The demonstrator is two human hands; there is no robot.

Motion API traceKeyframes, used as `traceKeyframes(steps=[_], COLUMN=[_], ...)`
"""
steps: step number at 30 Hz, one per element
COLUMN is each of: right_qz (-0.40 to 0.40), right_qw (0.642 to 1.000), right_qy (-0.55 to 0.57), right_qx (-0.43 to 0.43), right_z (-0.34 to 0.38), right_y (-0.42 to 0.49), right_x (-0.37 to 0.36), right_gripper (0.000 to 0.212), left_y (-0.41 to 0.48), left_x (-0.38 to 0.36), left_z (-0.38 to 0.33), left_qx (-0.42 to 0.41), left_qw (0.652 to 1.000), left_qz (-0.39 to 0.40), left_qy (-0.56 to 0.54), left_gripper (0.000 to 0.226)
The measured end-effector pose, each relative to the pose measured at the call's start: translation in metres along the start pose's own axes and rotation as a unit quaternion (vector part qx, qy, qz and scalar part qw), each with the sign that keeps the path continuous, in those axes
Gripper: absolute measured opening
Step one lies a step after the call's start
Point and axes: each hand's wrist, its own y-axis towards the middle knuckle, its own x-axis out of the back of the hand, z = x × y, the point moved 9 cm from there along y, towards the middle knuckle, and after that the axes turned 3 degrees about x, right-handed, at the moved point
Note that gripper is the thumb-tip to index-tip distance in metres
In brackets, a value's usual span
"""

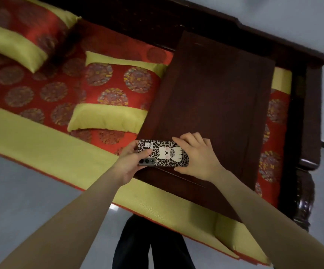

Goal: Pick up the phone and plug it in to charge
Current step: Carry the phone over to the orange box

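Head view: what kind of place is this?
Likely a home sitting room. A dark carved wooden bench carries a red-and-yellow seat cushion, matching pillows and a low wooden table, over a pale tiled floor.

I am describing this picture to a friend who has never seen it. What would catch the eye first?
First, the phone in its leopard-print case with a white cartoon figure, gripped at its two ends by the left hand and right hand, at the near end of a dark wooden table. Next, the red and yellow-green cushions left of it.
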Motion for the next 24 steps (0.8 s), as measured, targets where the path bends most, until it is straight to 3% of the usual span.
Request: traceKeyframes(steps=[4, 9, 13, 21, 24], right_qz=[0.019, 0.056, 0.063, 0.090, 0.118], right_qw=[0.991, 0.965, 0.936, 0.896, 0.884], right_qy=[-0.039, -0.008, 0.001, 0.006, -0.012], right_qx=[0.126, 0.255, 0.348, 0.434, 0.453], right_z=[0.097, 0.248, 0.388, 0.637, 0.702], right_y=[0.057, 0.112, 0.142, 0.192, 0.208], right_x=[0.009, -0.005, -0.016, -0.061, -0.078], right_gripper=[0.085, 0.082, 0.089, 0.087, 0.085], left_y=[-0.048, -0.130, -0.208, -0.325, -0.338], left_x=[0.086, 0.215, 0.328, 0.552, 0.610], left_z=[-0.014, -0.020, -0.023, -0.018, -0.007], left_qx=[-0.048, -0.095, -0.136, -0.152, -0.126], left_qw=[0.994, 0.971, 0.935, 0.874, 0.873], left_qz=[-0.062, -0.156, -0.232, -0.373, -0.365], left_qy=[-0.082, -0.155, -0.231, -0.271, -0.297], left_gripper=[0.027, 0.032, 0.008, 0.016, 0.027])
